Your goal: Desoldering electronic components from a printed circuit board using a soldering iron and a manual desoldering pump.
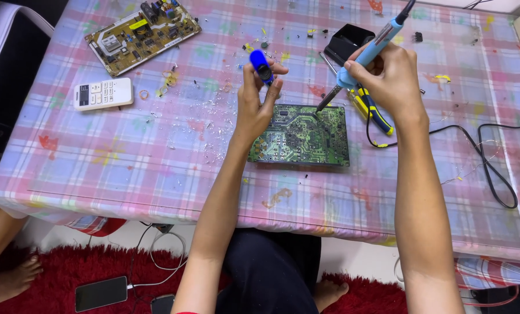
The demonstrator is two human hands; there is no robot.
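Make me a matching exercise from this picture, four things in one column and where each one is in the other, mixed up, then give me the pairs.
Things:
1. soldering iron
2. green circuit board
3. white remote control
4. blue desoldering pump

Places:
A. lying on the table, far left
B. in the left hand
C. in the right hand
D. flat on the table under both hands

Pairs: 1-C, 2-D, 3-A, 4-B

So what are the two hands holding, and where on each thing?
The right hand grips a blue soldering iron around its handle. The left hand holds a small blue tool near its lower end.
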